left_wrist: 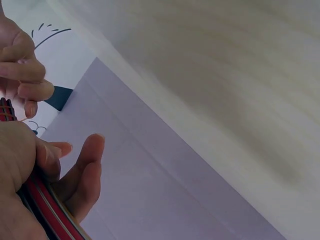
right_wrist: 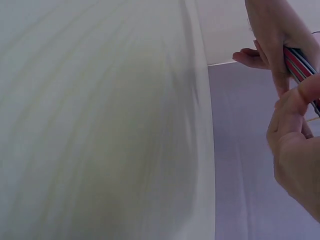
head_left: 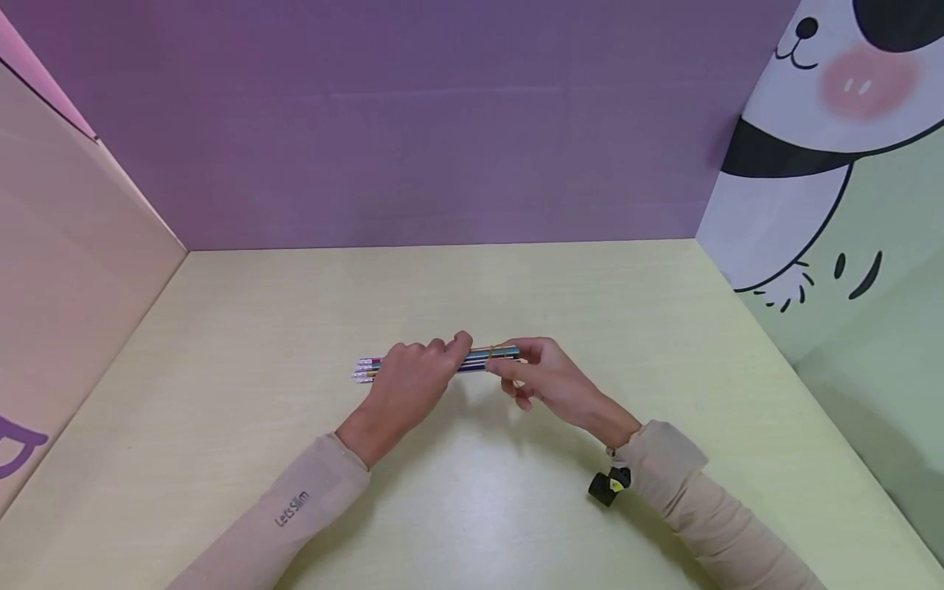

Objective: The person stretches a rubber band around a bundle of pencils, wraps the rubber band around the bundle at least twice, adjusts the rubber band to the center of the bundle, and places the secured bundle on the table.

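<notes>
My left hand [head_left: 411, 375] grips a bundle of slim striped pencils [head_left: 475, 360] around its middle, holding it level above the table. Pale ends of the pencils stick out on the left of that hand. A thin yellowish rubber band [head_left: 492, 353] circles the bundle near its right end. There my right hand [head_left: 544, 378] has thumb and fingers at the band, pinching it. In the left wrist view, red and dark pencils [left_wrist: 52, 207] run under the left palm, with band loops [left_wrist: 6, 109] at their far end. The right wrist view shows the pencils [right_wrist: 299, 64] between both hands.
A pale wooden table [head_left: 472, 508] lies beneath the hands. Behind it stands a purple wall panel [head_left: 442, 147], with a pink panel [head_left: 74, 246] on the left and a green panel [head_left: 870, 369] with a cartoon animal on the right. A small black device [head_left: 609, 485] hangs at the right wrist.
</notes>
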Motion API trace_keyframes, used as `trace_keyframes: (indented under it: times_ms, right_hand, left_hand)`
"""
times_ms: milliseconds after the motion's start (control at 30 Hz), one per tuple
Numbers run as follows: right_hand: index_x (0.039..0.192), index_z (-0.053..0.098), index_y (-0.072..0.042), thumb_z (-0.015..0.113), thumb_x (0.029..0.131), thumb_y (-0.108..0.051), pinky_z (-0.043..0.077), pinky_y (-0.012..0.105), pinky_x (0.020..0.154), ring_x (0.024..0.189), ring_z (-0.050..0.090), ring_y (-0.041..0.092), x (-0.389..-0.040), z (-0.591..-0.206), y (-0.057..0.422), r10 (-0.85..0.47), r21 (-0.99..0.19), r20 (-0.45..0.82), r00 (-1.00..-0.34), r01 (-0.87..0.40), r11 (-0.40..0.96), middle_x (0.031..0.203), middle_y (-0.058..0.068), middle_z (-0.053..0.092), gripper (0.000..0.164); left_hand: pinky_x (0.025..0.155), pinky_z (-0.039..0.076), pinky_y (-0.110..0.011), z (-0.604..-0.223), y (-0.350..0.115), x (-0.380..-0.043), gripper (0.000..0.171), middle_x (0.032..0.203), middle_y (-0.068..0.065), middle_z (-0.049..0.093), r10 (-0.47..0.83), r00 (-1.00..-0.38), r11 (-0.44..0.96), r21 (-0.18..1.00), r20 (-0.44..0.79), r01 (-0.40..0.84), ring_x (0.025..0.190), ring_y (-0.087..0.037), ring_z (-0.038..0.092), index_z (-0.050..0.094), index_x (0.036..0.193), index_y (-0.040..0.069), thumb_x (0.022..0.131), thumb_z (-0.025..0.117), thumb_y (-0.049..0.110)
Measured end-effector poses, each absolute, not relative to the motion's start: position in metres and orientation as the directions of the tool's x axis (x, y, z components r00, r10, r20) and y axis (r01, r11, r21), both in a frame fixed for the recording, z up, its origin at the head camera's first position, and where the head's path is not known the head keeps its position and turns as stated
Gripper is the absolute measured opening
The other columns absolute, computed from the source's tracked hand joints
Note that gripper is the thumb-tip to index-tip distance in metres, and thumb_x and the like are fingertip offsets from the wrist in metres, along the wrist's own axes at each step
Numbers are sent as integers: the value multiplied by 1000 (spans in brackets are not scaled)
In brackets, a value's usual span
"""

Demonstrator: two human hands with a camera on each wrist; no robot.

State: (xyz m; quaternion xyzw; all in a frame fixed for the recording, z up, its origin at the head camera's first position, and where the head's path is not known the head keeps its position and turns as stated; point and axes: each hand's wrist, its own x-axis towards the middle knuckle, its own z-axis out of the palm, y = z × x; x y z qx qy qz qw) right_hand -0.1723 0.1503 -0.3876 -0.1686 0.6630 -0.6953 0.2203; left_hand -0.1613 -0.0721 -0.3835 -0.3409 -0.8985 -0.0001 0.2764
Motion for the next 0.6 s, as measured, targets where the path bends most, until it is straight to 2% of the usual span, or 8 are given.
trace_keyframes:
  times_ms: [133,267,400,500,600]
  right_hand:
    - [105,64,-3,73,92,-23,41,26,63,67,49,17,-172,-390,147,-533,-998,-55,-844,36,46,83,7,58,25]
    - [104,63,-6,73,92,-27,36,29,73,78,49,18,-171,-388,148,-529,-994,-68,-846,15,105,85,2,57,26]
    - [102,62,-3,72,92,-24,40,30,73,77,50,21,-169,-385,150,-545,-993,-69,-836,7,116,81,5,55,25]
    - [103,63,-5,75,90,-27,46,30,69,72,54,22,-168,-383,151,-544,-982,-88,-834,-20,189,83,7,61,27]
    - [103,64,-8,78,86,-32,44,29,62,68,55,22,-168,-380,152,-519,-961,-103,-848,-50,273,82,8,64,32]
  left_hand:
    - [37,36,-26,-383,-72,-160,33,62,-6,59,610,-639,767,-146,469,625,43,-15,42,55,104,9,82,74,-5]
    - [38,37,-26,-381,-69,-158,34,64,-6,61,610,-648,765,-127,456,631,43,-15,43,55,104,10,80,75,-4]
    - [38,37,-26,-380,-67,-157,33,64,-6,62,610,-653,767,-127,450,629,44,-14,43,56,104,10,81,74,-4]
    - [38,37,-26,-380,-66,-155,34,64,-5,62,625,-645,758,-144,440,636,43,-15,43,55,103,9,79,76,-3]
    - [38,36,-25,-380,-64,-155,36,64,-5,61,643,-634,745,-162,430,646,44,-15,44,54,103,9,78,77,-2]
